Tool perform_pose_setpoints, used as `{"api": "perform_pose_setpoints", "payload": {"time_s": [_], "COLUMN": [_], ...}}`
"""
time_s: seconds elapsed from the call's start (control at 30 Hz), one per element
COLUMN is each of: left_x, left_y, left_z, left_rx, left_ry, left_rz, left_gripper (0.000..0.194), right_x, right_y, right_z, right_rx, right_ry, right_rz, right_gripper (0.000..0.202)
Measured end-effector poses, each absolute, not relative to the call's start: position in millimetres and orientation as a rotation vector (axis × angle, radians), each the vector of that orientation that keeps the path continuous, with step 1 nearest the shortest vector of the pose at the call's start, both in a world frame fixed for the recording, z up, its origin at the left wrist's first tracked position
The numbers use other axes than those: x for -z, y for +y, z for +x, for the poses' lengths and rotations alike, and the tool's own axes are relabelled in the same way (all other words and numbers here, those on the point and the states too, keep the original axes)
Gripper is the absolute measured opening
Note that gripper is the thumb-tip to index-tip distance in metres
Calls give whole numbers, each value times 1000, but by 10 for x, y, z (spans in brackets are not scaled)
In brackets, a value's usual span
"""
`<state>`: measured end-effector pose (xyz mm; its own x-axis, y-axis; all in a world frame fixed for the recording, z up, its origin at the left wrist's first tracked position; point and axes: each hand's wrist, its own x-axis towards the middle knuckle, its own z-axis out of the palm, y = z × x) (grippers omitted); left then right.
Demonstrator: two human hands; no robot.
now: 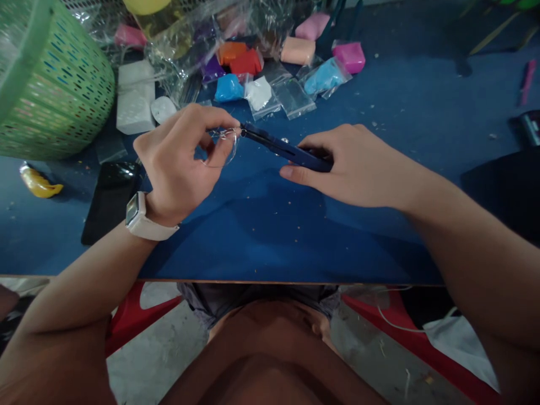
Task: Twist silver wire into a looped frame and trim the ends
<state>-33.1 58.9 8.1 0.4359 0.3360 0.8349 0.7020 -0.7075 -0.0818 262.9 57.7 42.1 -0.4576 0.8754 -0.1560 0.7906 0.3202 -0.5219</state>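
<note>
On my feed, a green perforated basket [63, 84] stands at the left of the blue bench [278, 242]. Near it I see a black phone [110, 197], a yellow wrapped piece [40, 181] and a white block [135, 97]. Farther right I make out orange [232, 52], red [246, 63], blue [228, 88] and pink lumps [349, 56] among clear bags [294, 97].

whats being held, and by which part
The right hand grips a dark blue tool by its wider end; the left hand pinches shiny strands near the tool's tip.
</note>
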Motion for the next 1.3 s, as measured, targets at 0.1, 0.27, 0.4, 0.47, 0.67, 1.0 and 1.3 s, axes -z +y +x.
{"api": "perform_pose_setpoints", "payload": {"time_s": [0.1,0.27,0.4,0.47,0.67,1.0,1.3], "left_x": [-68,-54,-41,-37,-49,-58,-74], "left_y": [565,541,549,551,549,542,584], "left_z": [-319,-284,-267,-265,-267,-267,-294], "left_rx": [1252,1315,1390,1394,1353,1337,1307], "left_ry": [-944,-1027,-1034,-1066,-1025,-1040,-939], "left_rz": [-2317,-2347,-2307,-2310,-2303,-2311,-2291], "left_gripper": [5,6,3,2,4,5,3], "right_x": [-422,-437,-454,-460,-451,-459,-492], "right_y": [579,581,581,580,585,569,534], "right_z": [2636,2646,2648,2644,2646,2634,2619], "right_rx": [-820,-839,-855,-857,-850,-761,-666], "right_ry": [-2425,-2424,-2419,-2416,-2420,-2411,-2428], "right_rz": [-1538,-1525,-1506,-1506,-1500,-1494,-1521], "right_gripper": [58,58,54,52,54,56,64]}}
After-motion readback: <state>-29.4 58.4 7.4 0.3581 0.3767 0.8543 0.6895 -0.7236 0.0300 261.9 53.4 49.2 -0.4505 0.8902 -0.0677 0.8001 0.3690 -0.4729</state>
